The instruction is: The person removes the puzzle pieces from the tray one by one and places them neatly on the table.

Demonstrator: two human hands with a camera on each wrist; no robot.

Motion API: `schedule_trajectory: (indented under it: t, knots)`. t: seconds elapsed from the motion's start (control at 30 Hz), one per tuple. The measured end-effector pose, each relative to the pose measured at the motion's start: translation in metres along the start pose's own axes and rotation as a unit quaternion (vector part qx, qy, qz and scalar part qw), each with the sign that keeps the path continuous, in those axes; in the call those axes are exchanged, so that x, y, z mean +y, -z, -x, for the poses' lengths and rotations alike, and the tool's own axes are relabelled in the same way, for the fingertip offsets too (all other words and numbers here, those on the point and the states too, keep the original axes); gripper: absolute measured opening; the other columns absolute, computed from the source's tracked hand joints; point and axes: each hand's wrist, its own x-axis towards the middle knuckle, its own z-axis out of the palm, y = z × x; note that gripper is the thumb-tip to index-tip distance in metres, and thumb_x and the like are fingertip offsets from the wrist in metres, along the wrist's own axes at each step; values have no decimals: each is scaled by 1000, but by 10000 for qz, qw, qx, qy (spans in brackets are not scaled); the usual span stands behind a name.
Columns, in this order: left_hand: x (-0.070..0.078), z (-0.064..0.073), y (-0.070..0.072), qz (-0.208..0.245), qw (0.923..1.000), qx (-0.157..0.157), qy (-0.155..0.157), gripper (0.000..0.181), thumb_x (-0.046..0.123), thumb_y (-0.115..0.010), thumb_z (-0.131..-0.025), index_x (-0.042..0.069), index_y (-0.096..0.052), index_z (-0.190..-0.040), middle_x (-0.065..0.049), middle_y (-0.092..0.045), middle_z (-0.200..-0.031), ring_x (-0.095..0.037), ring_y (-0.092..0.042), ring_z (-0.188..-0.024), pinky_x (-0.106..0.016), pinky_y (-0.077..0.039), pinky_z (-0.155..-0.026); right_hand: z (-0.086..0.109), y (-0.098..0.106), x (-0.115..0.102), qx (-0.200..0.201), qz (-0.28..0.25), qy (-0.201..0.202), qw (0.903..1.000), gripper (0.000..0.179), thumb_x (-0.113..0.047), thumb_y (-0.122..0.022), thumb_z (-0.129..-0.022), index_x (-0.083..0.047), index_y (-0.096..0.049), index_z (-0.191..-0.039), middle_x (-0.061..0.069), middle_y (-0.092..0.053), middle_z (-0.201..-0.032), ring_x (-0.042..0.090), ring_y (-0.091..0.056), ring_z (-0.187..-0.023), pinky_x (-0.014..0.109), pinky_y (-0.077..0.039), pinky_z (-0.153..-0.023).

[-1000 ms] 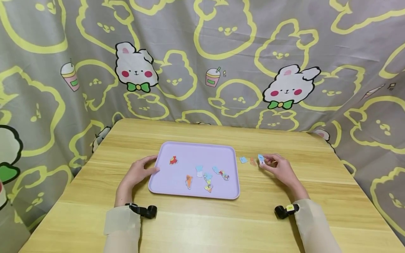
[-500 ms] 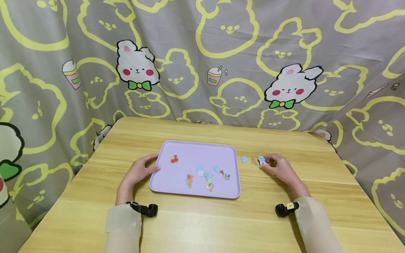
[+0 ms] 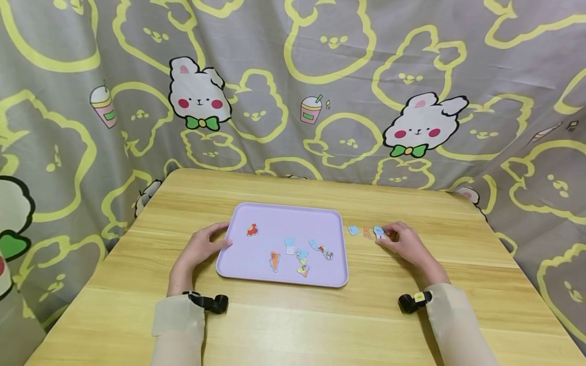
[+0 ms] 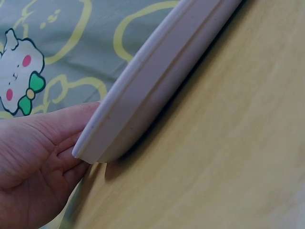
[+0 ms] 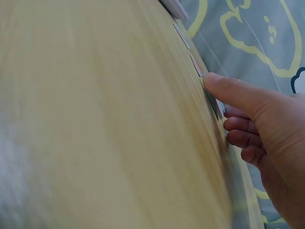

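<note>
In the head view my left hand [image 3: 201, 247] holds the left rim of a lilac tray [image 3: 270, 216], its thumb over the edge. The left wrist view shows the fingers curled at the tray's corner [image 4: 119, 114]. To the right of the tray, my right hand [image 3: 405, 244] holds a light blue and white puzzle piece [image 3: 379, 232] by its right side, with thumb and fingers at its edge. That piece lies low at the tabletop, seen edge-on in the right wrist view. Beside it are an orange puzzle piece [image 3: 367, 233] and a blue one [image 3: 353, 230].
Several printed puzzle pieces lie in the tray, among them a red one [image 3: 252, 230], an orange one [image 3: 274, 261] and a blue-white one [image 3: 290, 246]. The wooden table [image 3: 293, 325] ends at a patterned grey curtain [image 3: 274, 101] behind.
The blue and white puzzle piece, tilted up a second ago, now lies flatter by the orange one, with the right hand still at it. The left hand and tray stay in place.
</note>
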Motion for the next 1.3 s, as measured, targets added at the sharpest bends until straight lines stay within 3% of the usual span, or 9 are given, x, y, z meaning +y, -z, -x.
schedule_trajectory:
  t: [0.67,1.0,1.3]
  knots:
    - [0,1,0,40,10000,-31,32,58,23,-65,-94,8,-45,-146,-22,-39,-154,-45,-27,-146,-61,-22,-120,1,1,0,-256,106,-39,9996,49,-25,-77,-85,8,-65,-119,8,-58,-90,15,-49,-77,21,-44,-64]
    - [-1,0,1,89,9999,-43,56,58,23,-65,-94,8,-45,-146,-23,-38,-154,-44,-26,-147,-60,-22,-120,4,1,-5,9,6,86,10000,54,-28,-76,-85,7,-64,-122,8,-57,-87,15,-47,-75,20,-42,-61]
    - [-1,-1,0,81,10000,-46,4,58,25,-66,-94,8,-46,-146,-23,-38,-154,-45,-27,-146,-61,-22,-120,-2,-13,-26,329,-587,422,9968,46,-19,-80,-81,6,-66,-118,11,-63,-89,12,-52,-72,17,-46,-60]
